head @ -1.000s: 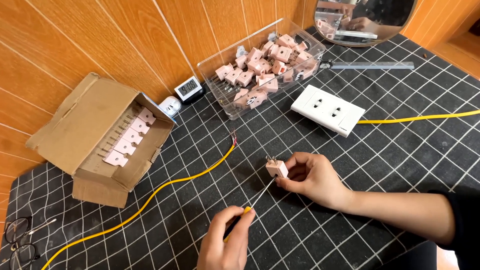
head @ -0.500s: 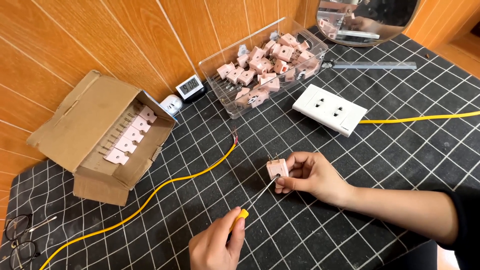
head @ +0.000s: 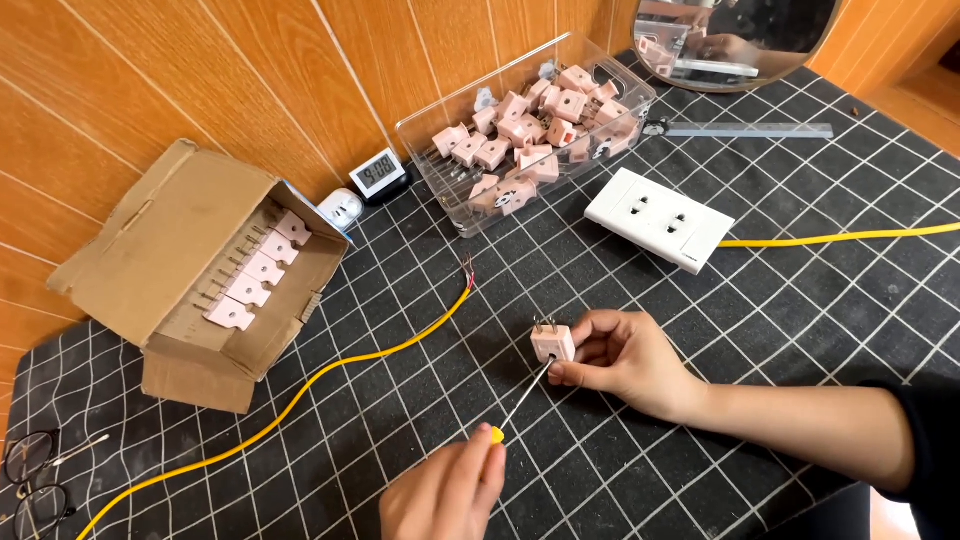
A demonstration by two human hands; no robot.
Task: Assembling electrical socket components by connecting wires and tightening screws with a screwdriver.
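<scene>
Since the earlier frames, the right hand (head: 628,362) has settled a little lower on the black grid-lined mat (head: 800,320), and the left hand (head: 445,492) has drawn back toward the near edge, so the thin screwdriver with the yellow handle tip (head: 520,400) now reaches further out from it.

Pinched between thumb and fingertips of the right hand, the small pale pink plastic plug (head: 553,342) sits near the middle of the mat, slightly toward the near edge. Its two metal prongs point up and away toward the far edge, and its back face turns toward the left hand. From the left hand the plug lies up and to the right. The screwdriver's long axis runs along that same diagonal, with its metal tip at the plug's near face; whether it is seated in a hole cannot be told. The left hand is closed around the yellow handle end, fingers curled.

The plug is a short blocky body, smooth and matte. More of the same fill a clear plastic bin (head: 440,175) at the far edge, and others stand in a row in the open brown cardboard box (head: 150,250) toward the left edge. A yellow insulated wire with bared strands (head: 380,345) lies just left of the plug, apart from both hands. A white double wall socket (head: 658,218) rests beyond the right hand.
</scene>
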